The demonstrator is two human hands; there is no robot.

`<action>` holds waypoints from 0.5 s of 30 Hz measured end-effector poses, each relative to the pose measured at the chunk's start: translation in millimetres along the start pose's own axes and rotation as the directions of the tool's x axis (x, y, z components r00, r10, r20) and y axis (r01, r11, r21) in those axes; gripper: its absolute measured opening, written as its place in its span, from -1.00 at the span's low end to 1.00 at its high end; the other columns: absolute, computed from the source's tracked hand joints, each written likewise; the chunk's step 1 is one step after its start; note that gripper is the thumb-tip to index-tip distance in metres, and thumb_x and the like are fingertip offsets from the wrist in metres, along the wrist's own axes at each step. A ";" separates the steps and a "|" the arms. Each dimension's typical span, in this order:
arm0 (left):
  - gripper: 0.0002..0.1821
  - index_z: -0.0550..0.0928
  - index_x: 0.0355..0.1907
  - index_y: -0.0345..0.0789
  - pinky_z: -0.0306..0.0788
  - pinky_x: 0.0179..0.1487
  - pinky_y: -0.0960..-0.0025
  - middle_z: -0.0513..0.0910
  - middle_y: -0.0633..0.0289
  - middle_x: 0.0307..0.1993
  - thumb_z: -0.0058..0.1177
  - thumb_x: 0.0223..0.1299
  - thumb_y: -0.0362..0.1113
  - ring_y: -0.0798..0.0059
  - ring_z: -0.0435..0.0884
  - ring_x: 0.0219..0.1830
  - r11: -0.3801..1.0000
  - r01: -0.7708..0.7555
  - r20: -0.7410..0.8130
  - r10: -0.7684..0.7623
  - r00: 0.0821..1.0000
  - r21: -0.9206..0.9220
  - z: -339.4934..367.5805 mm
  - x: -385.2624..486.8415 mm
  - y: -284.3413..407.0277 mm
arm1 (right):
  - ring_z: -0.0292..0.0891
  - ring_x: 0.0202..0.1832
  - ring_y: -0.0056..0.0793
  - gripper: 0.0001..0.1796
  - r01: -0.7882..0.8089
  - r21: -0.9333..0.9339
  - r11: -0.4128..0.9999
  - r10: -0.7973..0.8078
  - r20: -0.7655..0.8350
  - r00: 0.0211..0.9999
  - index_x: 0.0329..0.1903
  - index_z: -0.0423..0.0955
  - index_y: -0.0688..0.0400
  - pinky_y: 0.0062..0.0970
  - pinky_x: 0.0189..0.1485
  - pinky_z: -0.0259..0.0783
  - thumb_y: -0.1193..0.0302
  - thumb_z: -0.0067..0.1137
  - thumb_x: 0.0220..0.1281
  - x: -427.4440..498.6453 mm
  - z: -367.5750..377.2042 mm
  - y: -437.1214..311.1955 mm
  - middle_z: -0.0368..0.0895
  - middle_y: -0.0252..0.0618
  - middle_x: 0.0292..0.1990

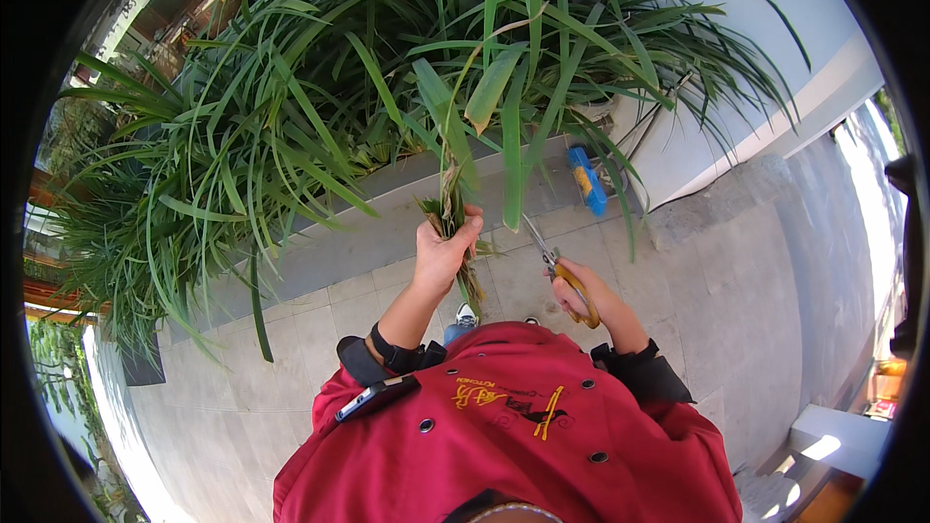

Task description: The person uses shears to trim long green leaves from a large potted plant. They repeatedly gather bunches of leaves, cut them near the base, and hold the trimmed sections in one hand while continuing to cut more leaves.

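My left hand (445, 250) grips a bundle of cut strap-shaped leaves (452, 211), green mixed with dry brown ones, held upright before my body. In my right hand (588, 290) is a pair of scissors (572, 292) with yellow handles, its metal blades pointing up and left. The blade tips lie close to the end of a broad green leaf (512, 189) that hangs from the plants; whether they touch it I cannot tell. Beyond both hands, a dense row of long-leaved green plants (290, 87) spills over a grey planter edge (392, 196).
A blue brush head (587, 181) rests on the ground by the planter, right of centre. A white wall (697, 152) with a rough stone base (716, 196) stands at the right. Pale paving tiles (290, 349) spread around my feet. Leaves overhang the paving at left.
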State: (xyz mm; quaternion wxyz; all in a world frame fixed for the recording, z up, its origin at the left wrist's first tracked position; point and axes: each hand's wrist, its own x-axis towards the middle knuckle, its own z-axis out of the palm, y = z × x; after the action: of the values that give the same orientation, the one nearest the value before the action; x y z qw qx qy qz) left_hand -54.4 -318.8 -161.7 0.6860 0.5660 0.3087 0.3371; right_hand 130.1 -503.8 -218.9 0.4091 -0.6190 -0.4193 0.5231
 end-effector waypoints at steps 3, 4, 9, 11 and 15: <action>-0.82 0.59 -0.27 -0.39 0.25 -0.54 0.57 0.50 0.40 -0.60 0.23 0.19 -0.32 0.72 0.39 -0.60 0.998 0.057 0.039 -0.056 0.998 -0.022 19.8 5.5 -3.4 | 0.36 -0.53 -0.58 -0.53 0.035 0.050 0.998 -0.032 -0.072 0.997 0.02 0.37 0.18 -0.51 -0.42 0.35 0.04 0.04 0.35 -14.7 0.9 -3.6 0.42 -0.34 -0.50; -0.81 0.59 -0.28 -0.39 0.25 -0.55 0.57 0.51 0.40 -0.60 0.24 0.18 -0.32 0.72 0.39 -0.61 0.997 0.070 0.050 -0.067 0.996 -0.046 24.8 6.3 -4.8 | 0.38 -0.51 -0.53 -0.52 0.072 0.048 0.996 -0.067 -0.088 0.994 0.04 0.36 0.18 -0.49 -0.41 0.35 0.04 0.05 0.35 -19.5 2.4 -6.6 0.43 -0.31 -0.49; -0.86 0.60 -0.43 -0.37 0.26 -0.57 0.54 0.55 0.37 -0.58 0.25 0.13 -0.37 0.70 0.41 -0.64 0.996 0.086 0.077 -0.083 0.994 -0.026 39.0 5.0 -10.8 | 0.42 -0.41 -0.19 -0.52 0.168 -0.147 0.975 -0.182 -0.088 0.979 0.05 0.31 0.19 -0.36 -0.30 0.36 0.06 0.06 0.34 -26.0 8.1 -28.2 0.45 -0.12 -0.44; -0.88 0.60 -0.45 -0.37 0.26 -0.58 0.54 0.54 0.37 -0.61 0.23 0.11 -0.39 0.70 0.42 -0.64 0.996 0.085 0.072 -0.085 0.994 0.000 38.9 1.2 -10.6 | 0.41 -0.36 -0.04 -0.53 0.167 -0.195 0.966 -0.183 -0.066 0.981 0.02 0.29 0.20 -0.30 -0.26 0.35 0.07 0.07 0.33 -24.4 11.0 -36.8 0.45 -0.03 -0.42; -0.83 0.52 -0.57 -0.30 0.23 -0.57 0.54 0.45 0.41 -0.68 0.17 0.10 -0.41 0.68 0.36 -0.66 0.992 0.092 0.050 -0.097 0.994 0.083 34.5 -14.5 -7.8 | 0.38 -0.40 0.05 -0.55 0.218 -0.243 0.945 -0.238 -0.055 0.970 -0.07 0.27 0.20 -0.23 -0.33 0.33 0.07 0.08 0.33 -18.8 20.0 -47.6 0.43 0.01 -0.45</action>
State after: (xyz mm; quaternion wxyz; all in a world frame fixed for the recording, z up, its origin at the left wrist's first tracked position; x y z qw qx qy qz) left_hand -34.2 -351.2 -163.0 0.6860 0.5868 0.3298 0.2762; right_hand 104.0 -505.3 -170.5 0.4078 -0.6318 -0.5296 0.3926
